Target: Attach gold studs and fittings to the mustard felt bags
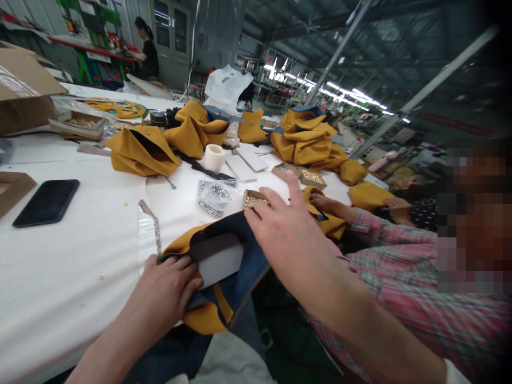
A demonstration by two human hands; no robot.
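Observation:
My left hand (166,288) grips the near edge of a mustard and dark blue bag piece (224,256) that lies at the table's front edge, with a white foam insert (222,264) showing inside it. My right hand (286,229) hovers just past the piece with fingers spread, holding nothing, close to a small box of gold studs (254,199). A clear bag of silver hardware (212,197) lies just beyond.
A co-worker in a plaid sleeve (400,277) sits at my right, hands on mustard fabric (332,221). Several mustard bag piles (140,149) cover the white table (80,266). A black phone (47,201), tape roll (214,157) and cardboard box (20,90) lie about.

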